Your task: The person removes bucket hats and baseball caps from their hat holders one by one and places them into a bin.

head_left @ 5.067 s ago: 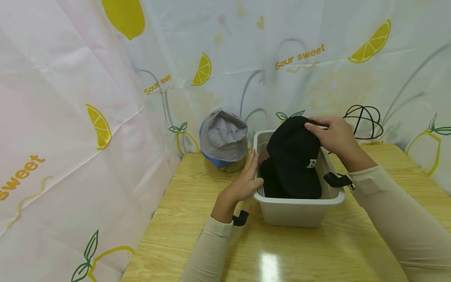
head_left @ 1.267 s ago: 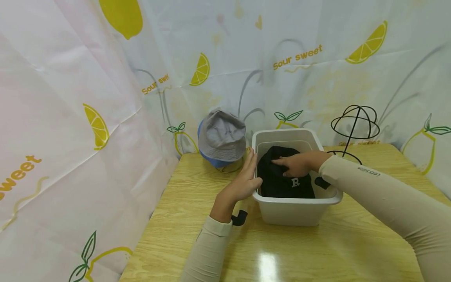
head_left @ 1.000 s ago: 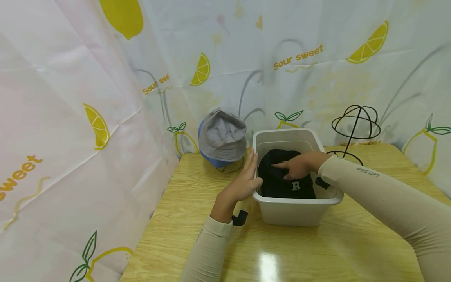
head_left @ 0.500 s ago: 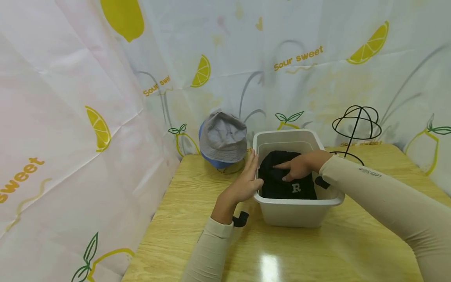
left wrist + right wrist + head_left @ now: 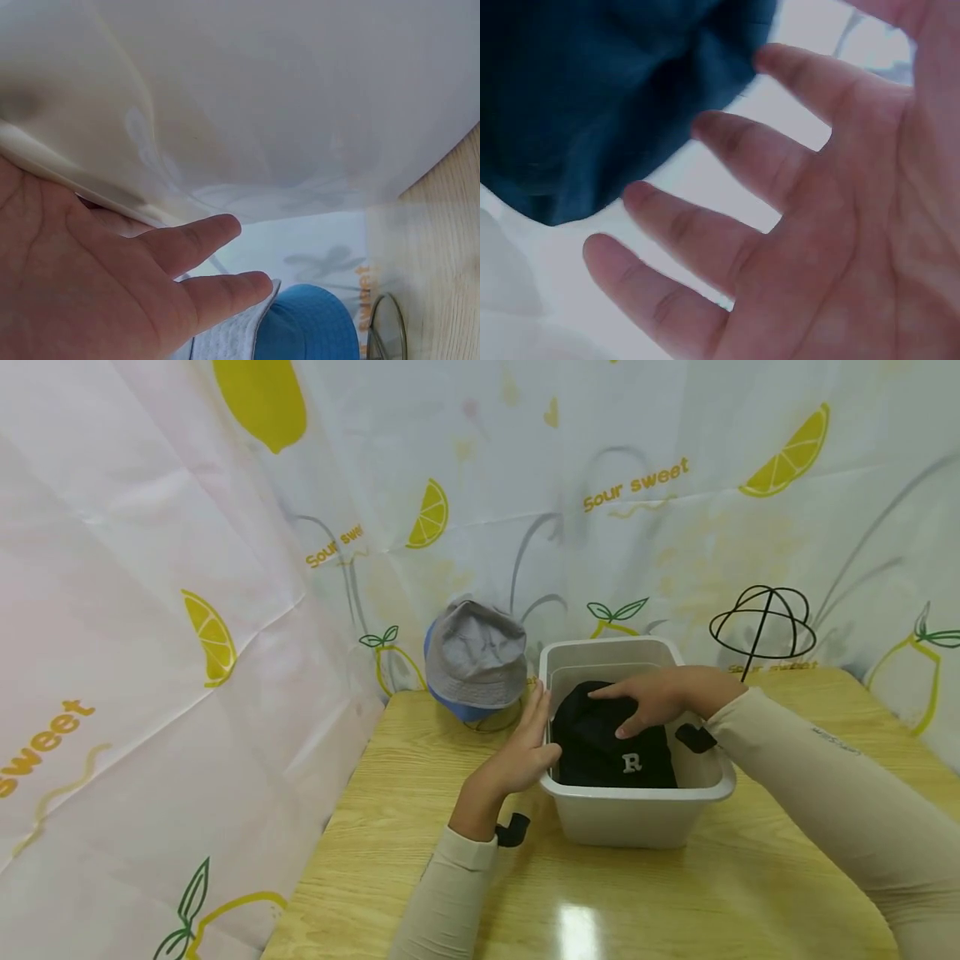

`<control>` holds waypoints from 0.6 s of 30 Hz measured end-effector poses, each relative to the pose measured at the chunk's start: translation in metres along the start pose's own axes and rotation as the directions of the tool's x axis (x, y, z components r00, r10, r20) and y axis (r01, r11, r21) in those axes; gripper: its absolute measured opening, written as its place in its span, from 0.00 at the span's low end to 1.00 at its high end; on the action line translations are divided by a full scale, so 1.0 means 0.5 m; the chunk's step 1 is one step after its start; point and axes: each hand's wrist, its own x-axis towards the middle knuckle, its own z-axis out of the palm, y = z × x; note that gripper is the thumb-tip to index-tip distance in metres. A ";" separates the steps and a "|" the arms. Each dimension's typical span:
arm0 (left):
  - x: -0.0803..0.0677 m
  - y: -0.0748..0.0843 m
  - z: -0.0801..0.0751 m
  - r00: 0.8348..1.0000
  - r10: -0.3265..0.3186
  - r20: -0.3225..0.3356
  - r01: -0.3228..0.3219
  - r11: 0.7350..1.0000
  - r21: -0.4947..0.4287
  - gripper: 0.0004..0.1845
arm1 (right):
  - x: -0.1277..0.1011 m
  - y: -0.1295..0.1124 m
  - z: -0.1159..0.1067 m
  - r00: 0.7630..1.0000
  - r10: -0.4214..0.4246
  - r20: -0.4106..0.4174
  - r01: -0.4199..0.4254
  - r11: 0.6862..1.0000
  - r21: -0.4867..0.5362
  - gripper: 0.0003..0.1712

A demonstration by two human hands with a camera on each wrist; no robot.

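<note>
The right hand reaches into the bin from the right, its fingers straight and spread, gripping nothing; the tips meet the edge of the cap, though whether they press or merely graze it cannot be told. The left hand lies along the bin's left side, fingers extended and slightly parted, bracing rather than grasping.

Beneath the right hand is the black baseball cap, down inside the beige plastic bin, its white letter R towards the near right. The step looks to be one of settling the cap in place. Best to use flat fingertips with light, even pressure (soft cloth dents easily, and a jab would crease the crown), working from the middle towards the edges. The left palm should stay flat against the wall, just firm enough to stop the bin sliding on the smooth table. On leaving, lifting the right hand straight up should avoid dragging the cap along.

Left of the bin, a grey bucket hat sits over a blue hat; far right stands a black wire hat stand, worth giving the right sleeve some clearance from.
</note>
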 end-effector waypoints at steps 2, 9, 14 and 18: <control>0.000 0.001 0.000 1.000 0.003 0.001 -0.003 1.000 -0.002 0.51 | -0.016 0.001 -0.008 0.999 -0.018 -0.042 0.018 1.000 -0.014 0.45; 0.003 0.002 -0.001 1.000 0.006 0.002 -0.006 1.000 0.015 0.52 | -0.095 0.007 -0.017 0.973 -0.041 -0.229 0.051 0.998 0.039 0.40; 0.002 0.001 -0.001 1.000 0.012 -0.002 -0.012 1.000 0.015 0.52 | -0.168 0.016 0.003 0.920 -0.025 -0.392 0.076 0.991 0.114 0.39; 0.000 0.000 -0.001 1.000 0.016 0.005 -0.016 1.000 -0.005 0.51 | -0.215 0.031 0.027 0.877 0.030 -0.479 0.068 0.980 0.186 0.39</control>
